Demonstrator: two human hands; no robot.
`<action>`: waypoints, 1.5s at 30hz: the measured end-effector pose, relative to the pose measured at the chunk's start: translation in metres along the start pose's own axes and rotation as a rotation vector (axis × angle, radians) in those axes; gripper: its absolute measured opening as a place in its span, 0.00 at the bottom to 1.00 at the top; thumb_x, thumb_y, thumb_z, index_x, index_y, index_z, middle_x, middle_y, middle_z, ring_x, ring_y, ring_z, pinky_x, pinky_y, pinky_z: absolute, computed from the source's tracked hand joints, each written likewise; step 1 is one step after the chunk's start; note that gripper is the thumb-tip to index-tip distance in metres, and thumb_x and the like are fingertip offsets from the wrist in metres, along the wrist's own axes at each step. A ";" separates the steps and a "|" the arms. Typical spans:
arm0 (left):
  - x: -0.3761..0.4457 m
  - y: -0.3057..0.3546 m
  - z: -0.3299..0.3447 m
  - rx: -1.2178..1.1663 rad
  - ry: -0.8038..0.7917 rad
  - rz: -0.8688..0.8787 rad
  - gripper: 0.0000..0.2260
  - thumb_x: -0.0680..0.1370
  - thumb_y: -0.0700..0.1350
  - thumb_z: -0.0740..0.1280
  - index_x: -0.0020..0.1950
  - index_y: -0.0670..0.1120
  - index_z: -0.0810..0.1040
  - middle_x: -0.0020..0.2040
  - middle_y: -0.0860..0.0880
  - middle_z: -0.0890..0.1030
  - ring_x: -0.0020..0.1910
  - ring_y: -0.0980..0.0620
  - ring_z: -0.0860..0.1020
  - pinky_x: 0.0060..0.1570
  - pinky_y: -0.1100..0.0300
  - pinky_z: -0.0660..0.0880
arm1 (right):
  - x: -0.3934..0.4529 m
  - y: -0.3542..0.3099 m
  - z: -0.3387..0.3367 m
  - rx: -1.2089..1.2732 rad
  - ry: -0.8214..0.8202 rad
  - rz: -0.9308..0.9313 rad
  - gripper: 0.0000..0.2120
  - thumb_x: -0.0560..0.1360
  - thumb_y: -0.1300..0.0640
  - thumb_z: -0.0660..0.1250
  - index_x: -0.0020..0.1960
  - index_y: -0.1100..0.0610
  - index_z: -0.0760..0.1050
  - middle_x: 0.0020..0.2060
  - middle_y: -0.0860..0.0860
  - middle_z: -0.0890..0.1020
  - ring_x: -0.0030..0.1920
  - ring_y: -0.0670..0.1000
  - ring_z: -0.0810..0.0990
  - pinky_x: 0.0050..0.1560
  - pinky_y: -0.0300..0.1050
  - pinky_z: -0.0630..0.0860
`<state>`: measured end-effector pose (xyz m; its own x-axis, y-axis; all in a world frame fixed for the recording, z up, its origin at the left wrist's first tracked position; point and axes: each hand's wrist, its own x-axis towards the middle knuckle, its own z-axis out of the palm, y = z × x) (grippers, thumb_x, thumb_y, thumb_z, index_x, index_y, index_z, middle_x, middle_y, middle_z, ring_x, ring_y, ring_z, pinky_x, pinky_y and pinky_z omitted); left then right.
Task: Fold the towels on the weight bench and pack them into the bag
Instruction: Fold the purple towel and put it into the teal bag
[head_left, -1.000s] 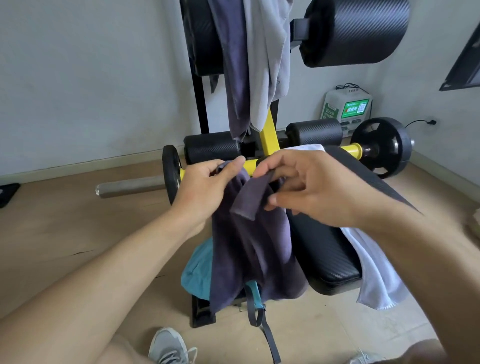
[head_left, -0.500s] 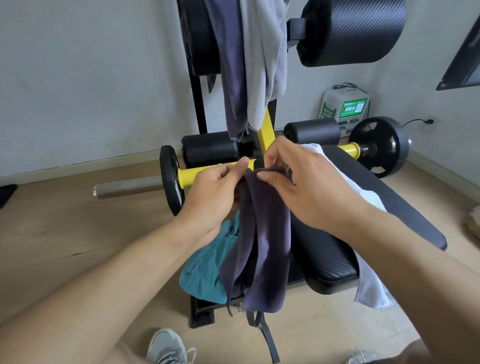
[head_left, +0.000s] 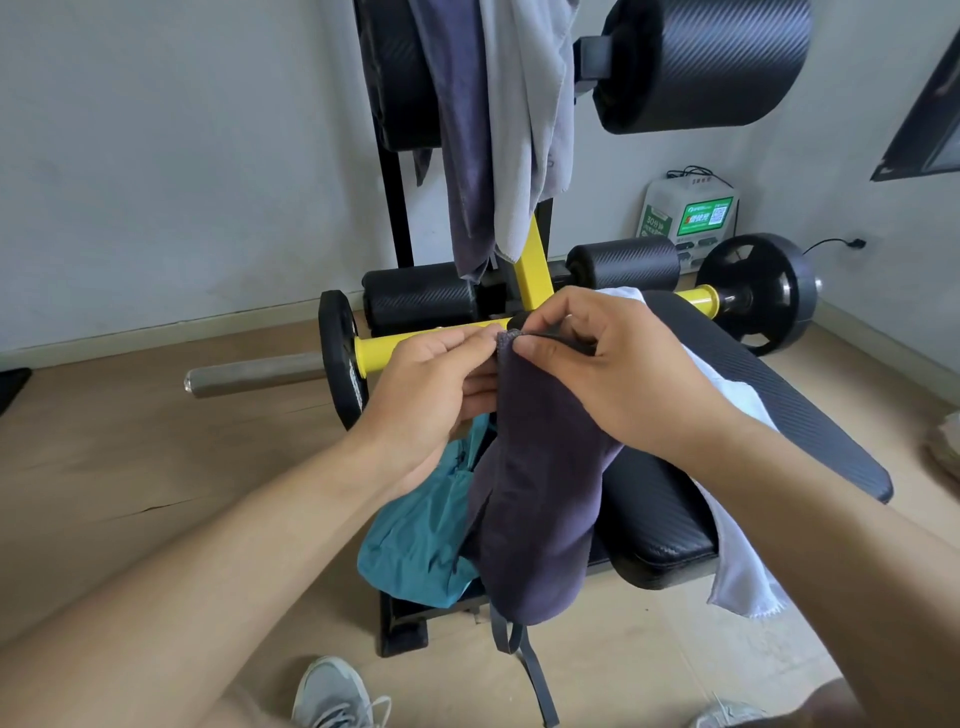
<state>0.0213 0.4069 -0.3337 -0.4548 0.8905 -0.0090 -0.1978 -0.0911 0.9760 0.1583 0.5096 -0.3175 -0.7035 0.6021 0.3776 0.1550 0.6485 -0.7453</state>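
Observation:
A dark purple-grey towel (head_left: 535, 499) hangs doubled lengthwise in front of me. My left hand (head_left: 431, 395) and my right hand (head_left: 608, 364) pinch its top corners together, almost touching. Behind it a teal bag (head_left: 415, 545) slumps on the floor by the bench foot, its dark straps (head_left: 524, 660) trailing. A white towel (head_left: 737, 551) drapes over the black padded weight bench (head_left: 675, 525). Two more towels, one dark (head_left: 465, 156) and one light grey (head_left: 524, 119), hang from the upright frame at the top.
A yellow bar (head_left: 415, 345) with black weight plates (head_left: 758, 291) crosses behind my hands. Black foam rollers (head_left: 701, 62) sit on the frame. A white and green device (head_left: 685, 218) stands by the wall. My grey shoes (head_left: 332, 696) are on the wooden floor.
The towel was spread loosely between my hands. My hands have come together at the top and the towel now hangs as a narrower doubled strip.

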 end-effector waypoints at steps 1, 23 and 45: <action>-0.001 0.001 0.001 -0.014 -0.002 -0.007 0.13 0.85 0.43 0.61 0.54 0.39 0.83 0.47 0.41 0.86 0.44 0.48 0.85 0.42 0.59 0.81 | 0.000 0.000 0.000 -0.009 0.007 0.004 0.04 0.79 0.53 0.71 0.45 0.51 0.78 0.33 0.54 0.81 0.35 0.53 0.78 0.41 0.50 0.75; -0.003 0.006 -0.005 0.187 -0.071 0.055 0.07 0.73 0.46 0.73 0.46 0.44 0.89 0.44 0.41 0.87 0.41 0.49 0.83 0.37 0.62 0.78 | -0.001 -0.001 -0.015 -0.006 -0.051 -0.025 0.01 0.74 0.52 0.76 0.45 0.49 0.85 0.33 0.50 0.83 0.31 0.45 0.77 0.33 0.36 0.71; 0.002 0.003 -0.008 0.154 -0.062 0.084 0.10 0.74 0.48 0.72 0.46 0.42 0.87 0.48 0.41 0.87 0.48 0.48 0.84 0.48 0.60 0.79 | 0.000 0.002 -0.015 0.038 -0.035 0.041 0.10 0.68 0.50 0.81 0.42 0.51 0.82 0.35 0.51 0.84 0.32 0.42 0.76 0.36 0.37 0.74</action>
<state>0.0127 0.4053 -0.3330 -0.4091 0.9087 0.0825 -0.0243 -0.1013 0.9946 0.1688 0.5178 -0.3103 -0.7208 0.6107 0.3279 0.1581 0.6054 -0.7801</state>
